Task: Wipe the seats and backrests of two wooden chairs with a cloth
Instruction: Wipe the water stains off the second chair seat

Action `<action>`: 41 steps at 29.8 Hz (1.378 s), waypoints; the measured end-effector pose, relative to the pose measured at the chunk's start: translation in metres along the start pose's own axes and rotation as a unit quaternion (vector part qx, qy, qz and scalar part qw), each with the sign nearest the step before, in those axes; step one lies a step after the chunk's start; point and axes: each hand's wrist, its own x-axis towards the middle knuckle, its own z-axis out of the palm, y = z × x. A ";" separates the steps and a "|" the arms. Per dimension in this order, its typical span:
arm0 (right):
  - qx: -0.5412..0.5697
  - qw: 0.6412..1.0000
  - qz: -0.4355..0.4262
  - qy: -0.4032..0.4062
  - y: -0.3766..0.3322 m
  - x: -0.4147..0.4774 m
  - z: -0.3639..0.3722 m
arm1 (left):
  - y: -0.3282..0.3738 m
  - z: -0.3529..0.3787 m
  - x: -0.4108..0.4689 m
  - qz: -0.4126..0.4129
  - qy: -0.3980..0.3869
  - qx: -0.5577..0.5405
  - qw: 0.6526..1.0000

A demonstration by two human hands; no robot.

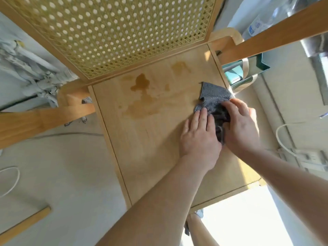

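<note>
A wooden chair fills the view from above, with a flat seat (150, 148) and a woven cane backrest (113, 31). Brown wet stains (141, 84) mark the far half of the seat. A grey cloth (213, 98) lies bunched on the seat's right side. My left hand (199, 137) presses flat on the cloth's near left edge, fingers together. My right hand (241, 125) grips the cloth's right part, with the fingers curled over it.
The chair's armrests reach out left (44, 121) and right (269, 38). A teal bag (237, 73) stands right of the chair. White cables and a power strip (305, 157) lie on the floor at right. A wooden piece (24, 226) lies at bottom left.
</note>
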 end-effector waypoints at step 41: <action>-0.148 0.985 0.039 -0.084 -0.025 -0.175 0.058 | -0.071 0.025 -0.135 0.122 -0.020 0.022 0.992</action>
